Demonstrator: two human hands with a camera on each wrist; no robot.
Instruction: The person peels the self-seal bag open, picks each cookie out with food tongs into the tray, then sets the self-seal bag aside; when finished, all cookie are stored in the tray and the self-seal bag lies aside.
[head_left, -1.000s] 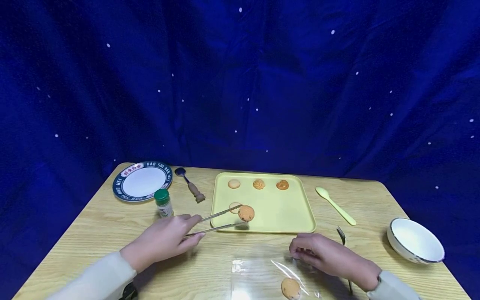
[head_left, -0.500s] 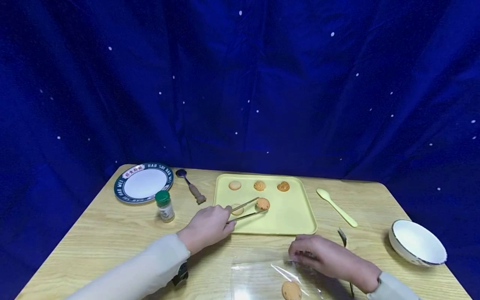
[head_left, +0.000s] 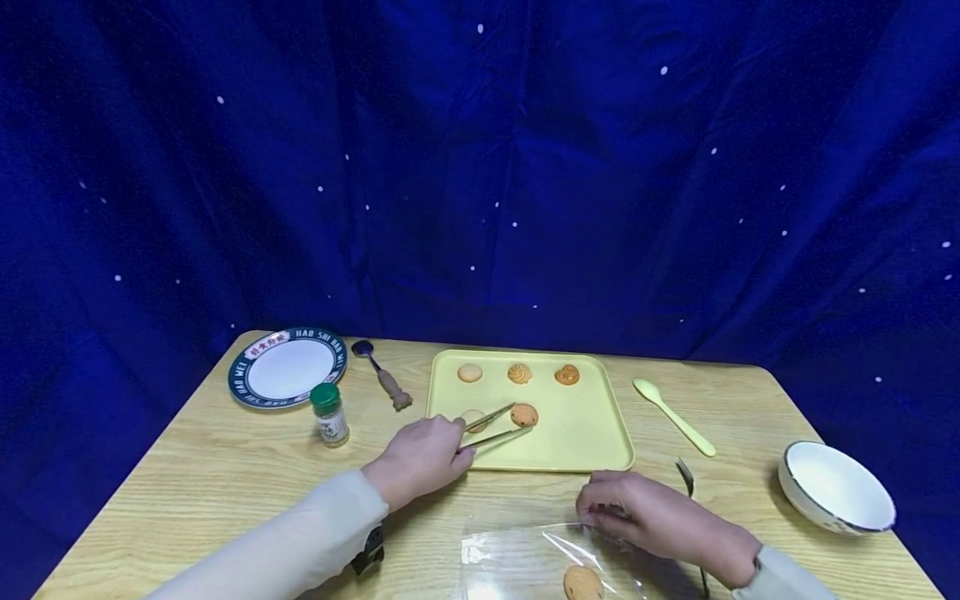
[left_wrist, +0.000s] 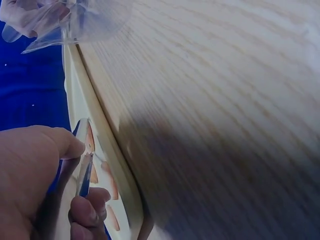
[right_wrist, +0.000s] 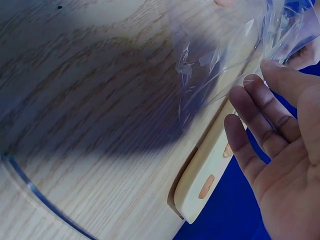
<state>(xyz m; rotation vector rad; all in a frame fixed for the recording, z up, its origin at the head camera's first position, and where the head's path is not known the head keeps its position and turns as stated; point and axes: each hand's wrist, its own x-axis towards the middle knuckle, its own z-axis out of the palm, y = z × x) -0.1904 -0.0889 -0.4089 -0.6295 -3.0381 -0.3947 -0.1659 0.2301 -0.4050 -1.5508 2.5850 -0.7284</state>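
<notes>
My left hand point(head_left: 423, 460) grips a pair of metal tongs point(head_left: 495, 437) over the yellow tray point(head_left: 585, 442). The tong tips stand on either side of a speckled cookie point(head_left: 524, 415), low over the tray; whether they touch it I cannot tell. A pale cookie point(head_left: 474, 420) is partly hidden behind the tongs. Along the tray's far side lie a plain cookie point(head_left: 470, 372), a swirled cookie point(head_left: 519, 373) and a browner cookie point(head_left: 567, 374). With thumb and fingertips, my right hand point(head_left: 637, 510) pinches the edge of a clear plastic bag point(right_wrist: 200, 75). One speckled cookie point(head_left: 582, 583) is in the bag.
Left of the tray are a blue-rimmed plate point(head_left: 288, 371), a green-capped jar point(head_left: 330, 415) and a dark spoon point(head_left: 382, 375) with a brown handle. To the right lie a light green spoon point(head_left: 673, 417), a fork point(head_left: 686, 475) partly under my right forearm, and a white bowl point(head_left: 836, 487).
My left hand has carried the speckled cookie rightward in the tongs, from the tray's near left to its middle, and lowered it slightly. My right hand has stayed at the bag.
</notes>
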